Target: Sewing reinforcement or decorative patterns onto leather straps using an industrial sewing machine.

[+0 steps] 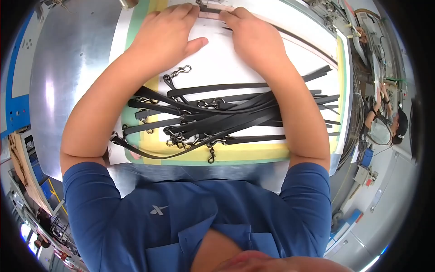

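At the far side of the table, a black strap [211,10] lies along a pale pinkish strip [209,16], with metal hardware [199,2] at its left end. My left hand [170,31] reaches to that end, fingers stretched out and thumb spread apart. The fingers of my right hand [254,40] are bent and pressed together on the strap; their tips are partly hidden. From under this hand the strap runs off to the right. Between my forearms lies a loose pile of black straps [217,115], several with metal snap hooks [184,69].
White sheeting [213,54] with yellow and green tape borders covers part of the metal table [68,59]. Machine parts [324,11] stand at the far right edge. Cables [355,109] hang beside the table. Another person [385,127] is off to the right.
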### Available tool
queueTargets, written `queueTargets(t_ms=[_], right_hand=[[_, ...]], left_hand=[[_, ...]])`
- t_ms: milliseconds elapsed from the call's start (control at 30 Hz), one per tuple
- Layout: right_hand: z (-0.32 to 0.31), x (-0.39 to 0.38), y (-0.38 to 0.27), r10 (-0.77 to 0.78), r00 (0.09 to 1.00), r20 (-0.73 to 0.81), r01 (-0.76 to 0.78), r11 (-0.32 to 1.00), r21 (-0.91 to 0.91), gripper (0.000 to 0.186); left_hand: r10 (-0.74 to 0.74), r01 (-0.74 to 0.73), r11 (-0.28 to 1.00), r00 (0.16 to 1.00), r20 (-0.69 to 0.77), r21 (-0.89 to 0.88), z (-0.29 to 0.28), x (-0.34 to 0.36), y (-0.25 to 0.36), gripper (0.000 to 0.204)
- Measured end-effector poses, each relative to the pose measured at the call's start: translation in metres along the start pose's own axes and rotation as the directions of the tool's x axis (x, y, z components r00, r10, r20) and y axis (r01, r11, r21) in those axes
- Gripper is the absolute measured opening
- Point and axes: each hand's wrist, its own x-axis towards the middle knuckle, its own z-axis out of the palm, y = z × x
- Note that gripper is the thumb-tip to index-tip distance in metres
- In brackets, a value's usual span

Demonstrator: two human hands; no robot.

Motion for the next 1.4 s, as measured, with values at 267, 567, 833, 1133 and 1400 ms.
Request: queueTargets(t_ms=[267, 567, 833, 1133, 1400], right_hand=[[-0.001, 0.004, -0.002, -0.053, 0.998, -0.024, 0.052, 0.998, -0.036, 0.033], [-0.007, 0.004, -0.006, -0.023, 0.999, 0.037, 0.024, 1.0, -0.017, 0.031], [-0.007, 0.007, -0.004, 0.032, 0.992, 0.118, -0.033, 0.999, 0.011, 0.038], [-0.019, -0.012, 0.021, 0.163, 0.975, 0.148, -0.17, 0.985, 0.039, 0.043], [-0.017, -0.029, 0.039, 0.2, 0.974, 0.102, -0.205, 0.978, 0.034, 0.04]], left_hand=[[-0.035, 0.035, 0.999, 0.999, 0.019, 0.02, 0.002, 0.001, 0.0, 0.069], [-0.05, 0.051, 0.998, 0.998, 0.026, -0.025, 0.001, -0.003, 0.006, 0.069], [-0.055, 0.054, 0.999, 0.981, 0.184, 0.009, -0.018, 0.009, 0.009, 0.069], [-0.067, 0.055, 0.995, 0.984, 0.164, 0.08, -0.015, 0.012, 0.018, 0.068], [-0.075, 0.058, 0.993, 0.984, 0.161, 0.107, -0.015, 0.017, 0.026, 0.066]])
